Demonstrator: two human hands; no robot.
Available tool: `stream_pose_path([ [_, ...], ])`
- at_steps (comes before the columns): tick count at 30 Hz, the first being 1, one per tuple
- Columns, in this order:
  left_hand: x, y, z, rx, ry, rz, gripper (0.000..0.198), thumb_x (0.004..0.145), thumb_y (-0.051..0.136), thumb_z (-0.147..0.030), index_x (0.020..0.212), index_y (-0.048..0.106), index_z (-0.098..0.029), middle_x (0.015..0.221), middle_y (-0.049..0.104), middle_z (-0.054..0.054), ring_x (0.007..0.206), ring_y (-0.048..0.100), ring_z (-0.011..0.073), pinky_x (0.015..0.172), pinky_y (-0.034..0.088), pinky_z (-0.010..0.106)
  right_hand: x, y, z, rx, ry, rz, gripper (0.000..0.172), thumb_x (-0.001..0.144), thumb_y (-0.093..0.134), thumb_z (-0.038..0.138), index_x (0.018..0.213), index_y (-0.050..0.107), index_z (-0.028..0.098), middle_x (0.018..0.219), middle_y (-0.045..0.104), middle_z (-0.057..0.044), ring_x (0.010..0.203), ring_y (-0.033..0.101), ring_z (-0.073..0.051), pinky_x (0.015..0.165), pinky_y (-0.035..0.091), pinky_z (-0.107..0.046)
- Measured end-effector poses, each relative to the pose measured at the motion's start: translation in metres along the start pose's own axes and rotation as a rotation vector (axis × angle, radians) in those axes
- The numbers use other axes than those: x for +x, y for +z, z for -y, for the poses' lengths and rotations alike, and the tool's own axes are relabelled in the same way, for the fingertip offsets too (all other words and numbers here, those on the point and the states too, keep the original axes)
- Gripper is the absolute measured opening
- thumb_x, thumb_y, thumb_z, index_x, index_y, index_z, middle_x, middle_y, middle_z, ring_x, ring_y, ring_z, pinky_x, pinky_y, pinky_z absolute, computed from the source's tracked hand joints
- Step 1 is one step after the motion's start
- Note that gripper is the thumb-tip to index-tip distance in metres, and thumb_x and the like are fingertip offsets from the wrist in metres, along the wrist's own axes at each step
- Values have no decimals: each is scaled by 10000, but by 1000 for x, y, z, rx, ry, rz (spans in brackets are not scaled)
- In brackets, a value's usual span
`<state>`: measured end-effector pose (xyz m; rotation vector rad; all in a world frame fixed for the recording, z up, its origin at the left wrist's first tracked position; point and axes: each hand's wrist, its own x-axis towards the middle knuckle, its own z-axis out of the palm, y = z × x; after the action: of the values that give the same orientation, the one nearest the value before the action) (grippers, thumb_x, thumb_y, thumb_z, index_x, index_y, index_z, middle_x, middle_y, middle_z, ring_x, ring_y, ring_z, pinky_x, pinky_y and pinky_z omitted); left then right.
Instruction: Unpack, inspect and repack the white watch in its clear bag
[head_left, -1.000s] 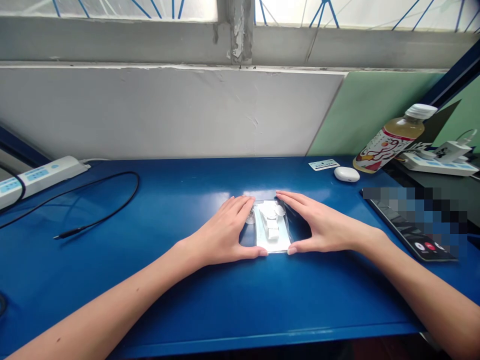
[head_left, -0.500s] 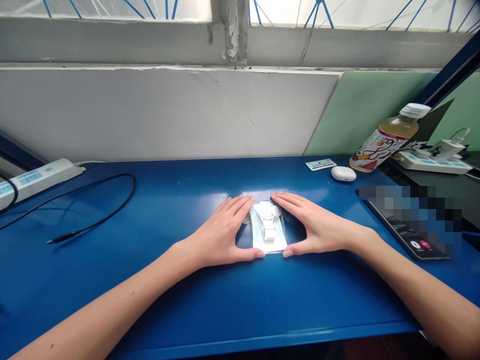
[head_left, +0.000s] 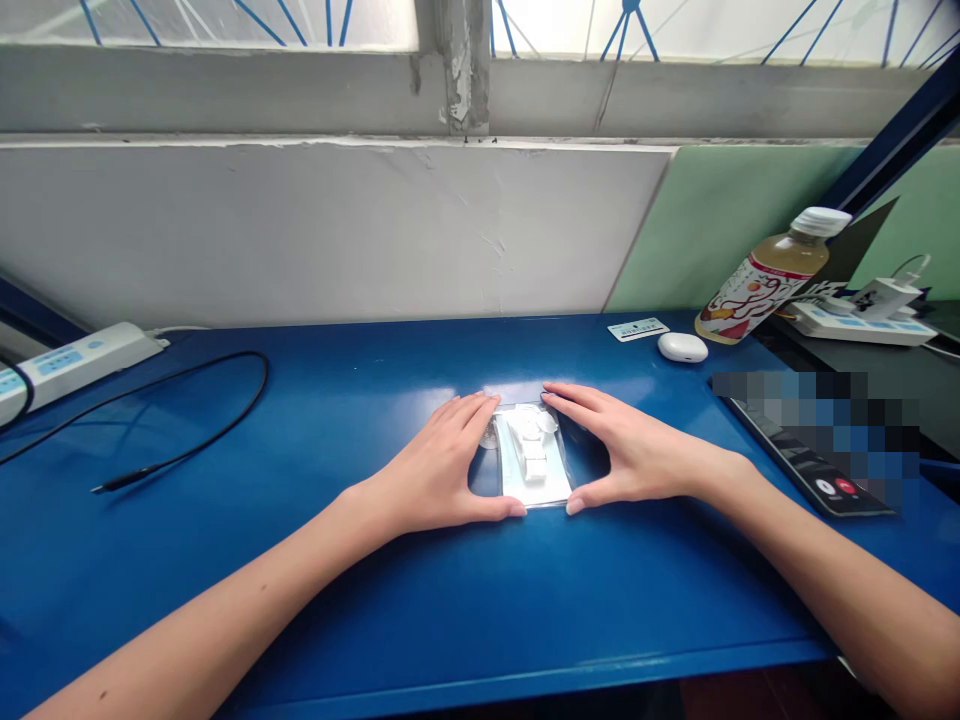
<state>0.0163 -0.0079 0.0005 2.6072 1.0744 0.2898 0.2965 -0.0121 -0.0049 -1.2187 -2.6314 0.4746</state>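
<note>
The small, flat packet of clear plastic film (head_left: 558, 492), with a pale rectangular backing (head_left: 513, 484) and a folded white piece (head_left: 534, 466) inside, lay on the glossy blue tabletop (head_left: 465, 620), between my two bare hands. My left hand (head_left: 439, 465) stood at the packet's left side, thumb spread well away from the fingers, its tip at the near left corner and the fingertips by the far one. My right hand (head_left: 637, 452) mirrored it along the packet's right side. Neither was wrapped around anything: I framed the packet rather than gripped it, and I could not tell how firmly my fingertips pressed its edges.

The step, as I judged it, was steadying the packet flat. Doing that well seemed to call for light, even contact from both sides, since lopsided pressure could have skewed it or buckled the slick film. Low thumbs looked right, because they left the white piece uncovered. A clear, rounded shape (head_left: 489, 435) showed at the packet's left, beside my fingers; whether it belonged to the packet I could not tell, so I reckoned those fingers wanted care.

Well to the packet's right lay a dark, slab-shaped phone (head_left: 810, 470), near my right forearm (head_left: 825, 575); small wrist movements seemed safer there than sweeping the elbow.
</note>
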Motion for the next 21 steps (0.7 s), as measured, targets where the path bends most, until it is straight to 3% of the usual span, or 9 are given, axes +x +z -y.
stream_pose_path([
  [4,0,0,0,3,-11,12,1064,730,701,-710,1489,337,-60,1548,366,253,1445,328,401,1161,317,557,-1,1,0,8,11,-17,1225,655,719,749,1589,194,156,1648,205,-183,1490,246,-385,1180,312,-541],
  [12,0,0,0,10,-84,37,1146,712,679,-754,1527,273,-58,1587,299,244,1479,266,394,1175,306,544,-1,-2,0,4,18,4,1161,675,707,744,1566,273,139,1630,255,-196,1469,293,-400,1163,341,-551],
  [18,0,-2,0,16,-123,59,1148,732,649,-763,1542,241,-59,1606,265,228,1494,232,382,1187,296,523,-1,-6,3,-49,24,-23,912,830,622,650,1510,366,98,1585,347,-214,1426,388,-366,1125,412,-515],
  [21,-2,-4,0,20,-114,83,1032,821,578,-719,1545,244,-63,1615,249,218,1499,219,374,1195,285,506,1,-5,2,-74,36,-99,700,885,592,577,1397,499,109,1506,462,-205,1348,488,-342,1076,468,-491],
])
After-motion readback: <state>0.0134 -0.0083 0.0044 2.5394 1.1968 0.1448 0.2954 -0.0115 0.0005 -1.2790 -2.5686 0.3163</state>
